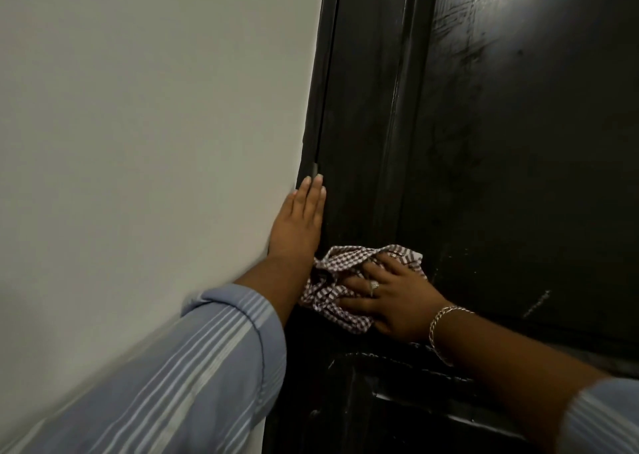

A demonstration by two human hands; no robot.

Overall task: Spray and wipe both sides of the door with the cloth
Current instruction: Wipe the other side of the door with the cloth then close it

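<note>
so the right hand (pixel 390 301) has the checked cloth (pixel 332 280) bunched under it, fingers spread and curled a bit into the fabric, pressing it flat against the black door (pixel 518 142) on the low part of the panel close to its left edge. the left hand (pixel 299 218) holds nothing, fingers straight and together, palm flat where the grey wall (pixel 138 107) meets the door frame (pixel 318 107), just bracing i think. cloth sits right beside the left wrist, so the right hand does the work. the unwiped door stretches up and to the right of the fingers, long axis running upward, so i'd guess strokes go that way. no spray bottle in view.
</note>
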